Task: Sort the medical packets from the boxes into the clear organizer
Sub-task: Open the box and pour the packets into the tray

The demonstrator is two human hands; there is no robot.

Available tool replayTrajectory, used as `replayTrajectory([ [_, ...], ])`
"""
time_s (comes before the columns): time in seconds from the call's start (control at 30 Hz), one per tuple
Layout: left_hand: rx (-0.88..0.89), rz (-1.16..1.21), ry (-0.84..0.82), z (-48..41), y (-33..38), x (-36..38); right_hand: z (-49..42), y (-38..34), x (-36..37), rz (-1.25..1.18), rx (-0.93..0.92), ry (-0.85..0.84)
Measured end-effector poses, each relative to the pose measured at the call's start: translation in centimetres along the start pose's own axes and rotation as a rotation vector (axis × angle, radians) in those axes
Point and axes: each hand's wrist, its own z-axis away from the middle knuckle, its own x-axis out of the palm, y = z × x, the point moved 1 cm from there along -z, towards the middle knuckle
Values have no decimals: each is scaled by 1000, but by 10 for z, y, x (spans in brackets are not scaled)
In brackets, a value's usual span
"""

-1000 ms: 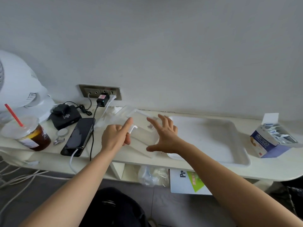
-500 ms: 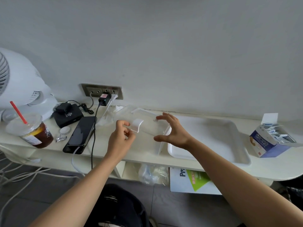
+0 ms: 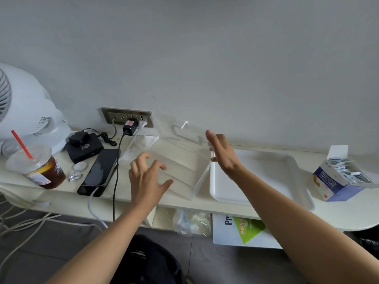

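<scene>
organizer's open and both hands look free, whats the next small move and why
Probably reach the right hand across to the open box and pinch out a few packets. It and the left hand both hold nothing. The clear organizer lies open between them with no packets visible inside, and the box still shows plenty at its top.

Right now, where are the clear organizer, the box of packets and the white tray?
clear organizer (image 3: pixel 180 167), head view, its open base
box of packets (image 3: pixel 328 181), head view, its blue front
white tray (image 3: pixel 266 177), head view, its bare floor
</scene>
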Motion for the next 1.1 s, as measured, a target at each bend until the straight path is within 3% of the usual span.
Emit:
replayTrajectory([
  [0.13, 172, -84, -34, -1, 1, 1, -12, -5, -2, -144, 136, 3],
  [0.27, 297, -13, -133, -2, 8, 1, -16, 2, 2, -159, 192, -142],
  [0.4, 289, 110, -230, -3, 18, 4, -10, 9, 15, -78, 165, -292],
  [0.57, 297, 88, -299, -3, 22, 4, -9, 17, 12, -9, 160, -287],
  [0.7, 235, 76, -259, -7, 35, 1, 1, 15, -7, 51, 124, -302],
  [0.87, 285, 31, -199, -21, 81, 0, 18, 24, -68, 156, 100, -161],
  [1.0, 331, 2, -190, -22, 128, 16, 36, 37, -135, 285, 123, 137],
  [1.1, 400, 11, -207, -19, 165, 30, 50, 51, -178, 414, 152, 268],
])
